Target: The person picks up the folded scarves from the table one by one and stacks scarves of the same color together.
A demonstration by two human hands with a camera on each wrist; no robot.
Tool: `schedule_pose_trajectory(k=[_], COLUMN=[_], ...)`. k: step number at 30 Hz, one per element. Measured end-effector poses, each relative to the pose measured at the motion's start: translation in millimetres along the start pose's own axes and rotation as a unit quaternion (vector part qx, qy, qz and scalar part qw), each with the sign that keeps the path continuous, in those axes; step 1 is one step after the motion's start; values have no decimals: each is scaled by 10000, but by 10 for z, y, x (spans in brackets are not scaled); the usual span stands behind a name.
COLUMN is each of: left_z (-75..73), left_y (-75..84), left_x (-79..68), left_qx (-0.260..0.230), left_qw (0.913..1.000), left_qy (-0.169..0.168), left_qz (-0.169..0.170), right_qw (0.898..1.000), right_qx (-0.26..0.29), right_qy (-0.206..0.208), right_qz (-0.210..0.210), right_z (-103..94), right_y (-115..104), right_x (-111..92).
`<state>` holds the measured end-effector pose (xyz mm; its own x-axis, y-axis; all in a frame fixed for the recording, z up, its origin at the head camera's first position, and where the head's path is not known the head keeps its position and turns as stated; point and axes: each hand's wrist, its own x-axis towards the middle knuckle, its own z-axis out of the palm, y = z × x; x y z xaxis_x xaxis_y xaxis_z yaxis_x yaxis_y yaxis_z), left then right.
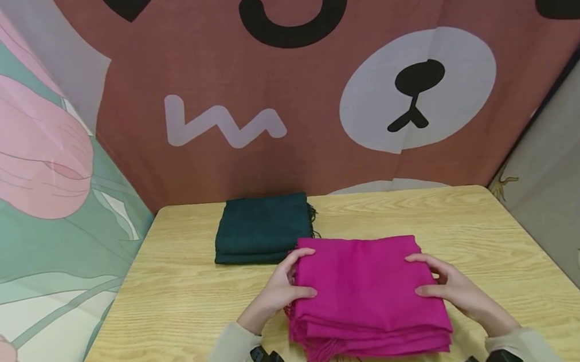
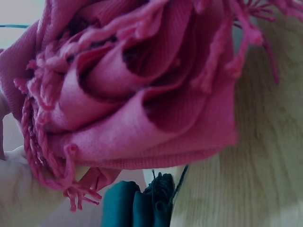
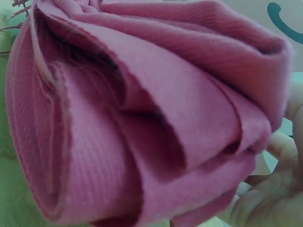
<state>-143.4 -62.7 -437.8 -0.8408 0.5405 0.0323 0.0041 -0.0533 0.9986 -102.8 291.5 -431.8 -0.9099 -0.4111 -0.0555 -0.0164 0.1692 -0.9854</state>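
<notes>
A folded magenta scarf (image 1: 363, 284) with a fringe lies near the front of the table in the head view. My left hand (image 1: 279, 291) grips its left side, thumb and a finger over the top. On the opposite side my right hand (image 1: 457, 288) holds the right edge the same way. Fringe strands and stacked folds of the scarf (image 2: 123, 113) fill the left wrist view. In the right wrist view, layered edges of the scarf (image 3: 161, 123) are seen close up, with fingers (image 3: 284, 151) beside them. The fingers beneath the cloth are partly hidden.
Behind the magenta scarf and to its left, a folded dark green scarf (image 1: 265, 226) lies on the wooden table (image 1: 178, 328), fringe on its right. A brown printed cloth (image 1: 217, 176) hangs along the table's back edge; more printed cloth (image 1: 27, 250) hangs at the left.
</notes>
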Motion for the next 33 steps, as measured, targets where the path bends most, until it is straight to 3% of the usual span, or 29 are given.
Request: schedule_pose_trajectory(k=[6,16,23,28,33], left_z=[10,20,82,57,66], left_y=[34,79,272,134,113], left_x=[56,180,227,359,429], left_qx=[-66,41,276,282,269], left_qw=[10000,9999,9996,9993,9991], left_qy=[37,58,88,177,257], left_qz=[23,104,42,161,203], right_qw=[9999,9995,9986,9973,9965], right_qx=[103,-81,-101,-152,-120], right_qy=[-30,299,518,708,796], right_qz=[-29,-94,-79,-111,-204], right_z=[-52,-112,-152,-154,-184], right_y=[-18,-69,-58,-48,-31], right_x=[17,26,27,43,76])
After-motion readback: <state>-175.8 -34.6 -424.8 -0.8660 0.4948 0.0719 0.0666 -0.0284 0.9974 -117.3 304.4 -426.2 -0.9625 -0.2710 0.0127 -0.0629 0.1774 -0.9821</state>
